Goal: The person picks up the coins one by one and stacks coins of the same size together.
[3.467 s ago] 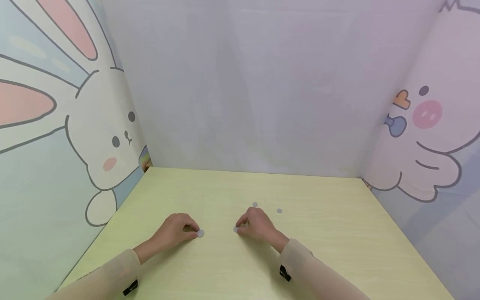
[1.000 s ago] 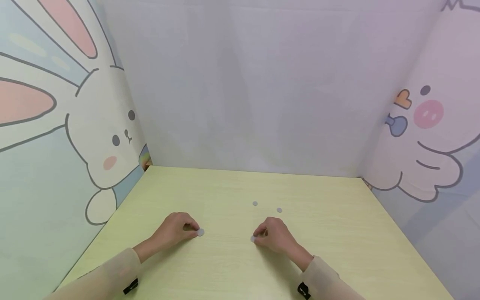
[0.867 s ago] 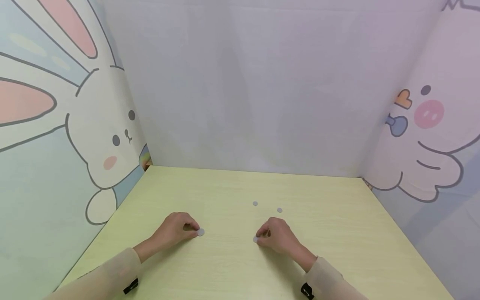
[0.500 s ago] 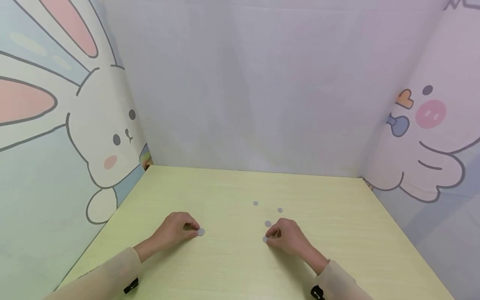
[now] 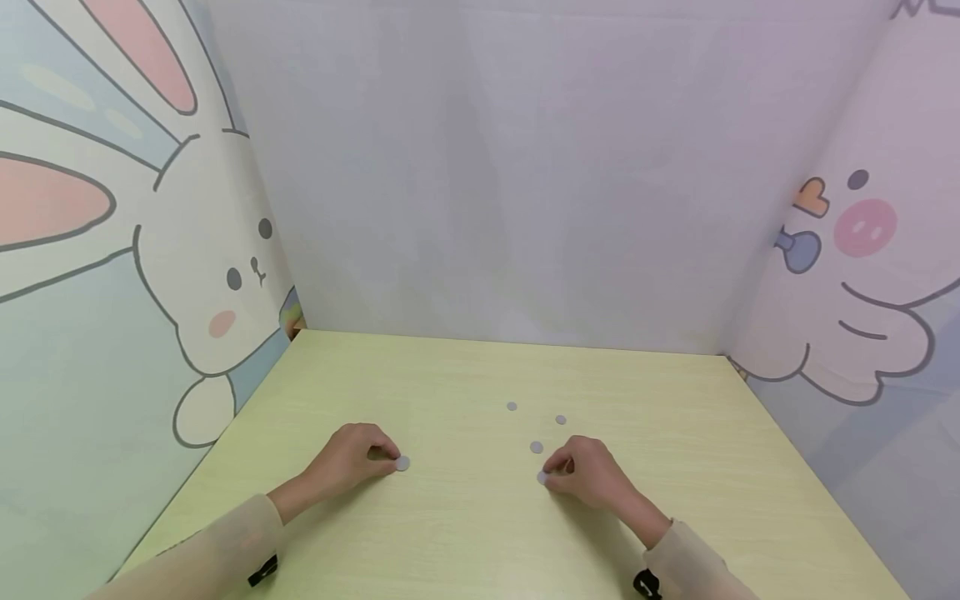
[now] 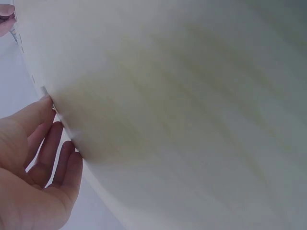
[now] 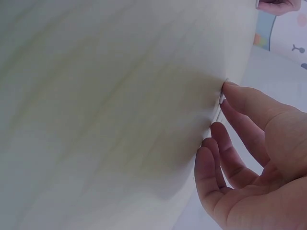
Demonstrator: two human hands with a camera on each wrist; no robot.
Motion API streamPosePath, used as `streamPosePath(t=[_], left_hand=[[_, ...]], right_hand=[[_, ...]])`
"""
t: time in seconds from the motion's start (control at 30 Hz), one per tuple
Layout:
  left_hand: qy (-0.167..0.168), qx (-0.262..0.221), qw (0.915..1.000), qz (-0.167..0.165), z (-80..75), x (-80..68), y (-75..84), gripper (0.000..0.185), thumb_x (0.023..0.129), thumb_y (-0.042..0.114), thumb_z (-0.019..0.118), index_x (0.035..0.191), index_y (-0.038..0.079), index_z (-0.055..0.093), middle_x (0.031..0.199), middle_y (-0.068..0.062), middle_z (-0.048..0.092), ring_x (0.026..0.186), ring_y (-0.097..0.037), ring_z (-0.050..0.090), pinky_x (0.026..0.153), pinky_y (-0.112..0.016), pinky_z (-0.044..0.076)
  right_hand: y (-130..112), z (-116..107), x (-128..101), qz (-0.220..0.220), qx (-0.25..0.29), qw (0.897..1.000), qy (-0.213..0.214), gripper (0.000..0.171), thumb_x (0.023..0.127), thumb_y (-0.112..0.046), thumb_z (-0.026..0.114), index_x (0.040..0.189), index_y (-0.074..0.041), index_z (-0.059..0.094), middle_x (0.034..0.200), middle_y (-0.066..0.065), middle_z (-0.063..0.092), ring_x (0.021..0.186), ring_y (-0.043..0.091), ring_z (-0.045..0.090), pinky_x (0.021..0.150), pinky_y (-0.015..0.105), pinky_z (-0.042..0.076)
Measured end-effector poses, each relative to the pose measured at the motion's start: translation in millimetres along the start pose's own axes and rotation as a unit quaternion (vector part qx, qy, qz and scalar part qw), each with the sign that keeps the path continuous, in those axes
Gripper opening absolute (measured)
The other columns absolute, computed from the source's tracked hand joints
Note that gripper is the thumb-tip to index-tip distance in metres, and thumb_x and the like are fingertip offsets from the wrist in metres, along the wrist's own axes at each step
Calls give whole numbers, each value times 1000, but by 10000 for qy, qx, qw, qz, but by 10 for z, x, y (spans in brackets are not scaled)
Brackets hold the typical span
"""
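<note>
In the head view, my left hand is low on the left of the table, pinching a small silver-grey coin at thumb and fingertips. The coin lies flat, close on the tabletop; in the left wrist view the coin shows only as a thin edge beyond the thumb. My right hand, right of centre, pinches a second coin, partly covered by the fingertips. Just beyond that hand lies a loose coin. Two more coins, one and another, rest farther back.
The pale yellow wooden table ends at a plain light cloth backdrop. Cloth walls with a rabbit print on the left and a pig-nosed figure on the right flank it. Both sleeves carry black straps.
My right hand has slid rightward and slightly toward me with its coin, uncovering the loose coin beyond it. My left hand and its coin have stayed in place.
</note>
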State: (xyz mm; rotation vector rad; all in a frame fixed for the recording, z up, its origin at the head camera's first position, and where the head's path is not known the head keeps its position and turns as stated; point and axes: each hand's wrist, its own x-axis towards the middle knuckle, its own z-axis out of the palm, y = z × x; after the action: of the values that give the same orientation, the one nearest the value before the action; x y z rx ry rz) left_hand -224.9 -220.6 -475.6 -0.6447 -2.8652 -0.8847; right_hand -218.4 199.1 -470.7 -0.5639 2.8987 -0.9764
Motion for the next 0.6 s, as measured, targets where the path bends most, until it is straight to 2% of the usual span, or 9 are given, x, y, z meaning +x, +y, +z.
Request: streamPosePath(t=[0.6], left_hand=[[-7,31,9999,-170,5,-3,44,9,87,24,90,94,24,84,92,15,74,90,-11,67,85,-33,54]], right_hand=[[96,-56,2,179,11,9998,113,9,84,-14,90,89,-18,84,85,-4,65,78,14,55,68,25,47]])
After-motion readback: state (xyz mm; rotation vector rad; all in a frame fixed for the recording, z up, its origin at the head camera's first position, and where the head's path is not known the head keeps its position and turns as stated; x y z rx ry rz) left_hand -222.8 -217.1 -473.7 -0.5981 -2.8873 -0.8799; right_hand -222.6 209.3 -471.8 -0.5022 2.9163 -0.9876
